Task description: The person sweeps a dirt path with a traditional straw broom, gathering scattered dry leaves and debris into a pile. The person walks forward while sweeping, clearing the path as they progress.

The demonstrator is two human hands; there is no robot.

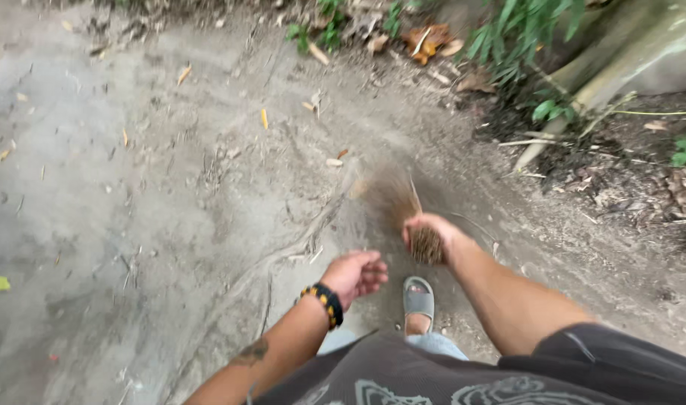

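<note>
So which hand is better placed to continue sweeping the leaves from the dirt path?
The right hand: it already grips the bundle of the stick broom, whose blurred bristles point at the ground. The left hand hangs empty beside it, fingers loosely curled.

We wear a dark grey short-sleeved shirt with pale printed patterns (448, 379), a black and yellow beaded wristband (325, 304) just above it, a forearm tattoo (251, 352) nearby, and a grey open-toed sandal (419, 296).
</note>
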